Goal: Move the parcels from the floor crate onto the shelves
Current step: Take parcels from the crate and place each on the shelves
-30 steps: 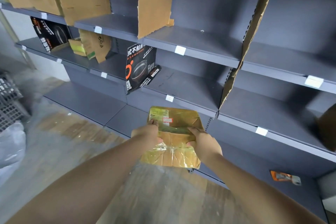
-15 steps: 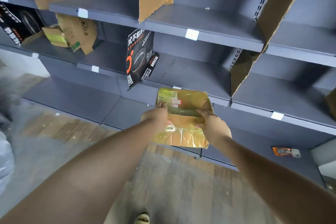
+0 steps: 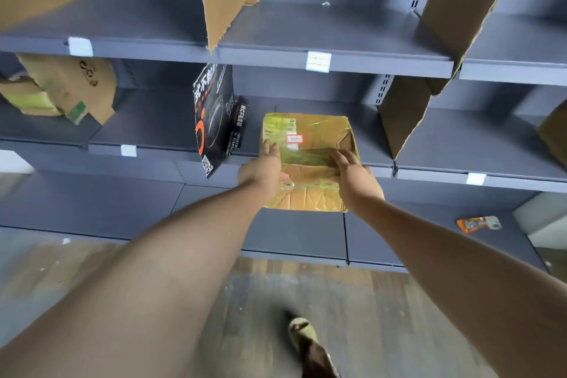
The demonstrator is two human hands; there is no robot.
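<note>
At the middle shelf's (image 3: 153,132) front edge, twelve o'clock, my left hand (image 3: 264,170) and right hand (image 3: 352,175) clasp the taped parcel's (image 3: 310,132) sides. My fingers lie flat on top, likely steadying it level to slide in.

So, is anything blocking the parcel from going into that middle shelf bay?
Nothing visible. The parcel, held by the left hand and right hand, faces bare shelf between the black box and the cardboard divider.
</note>
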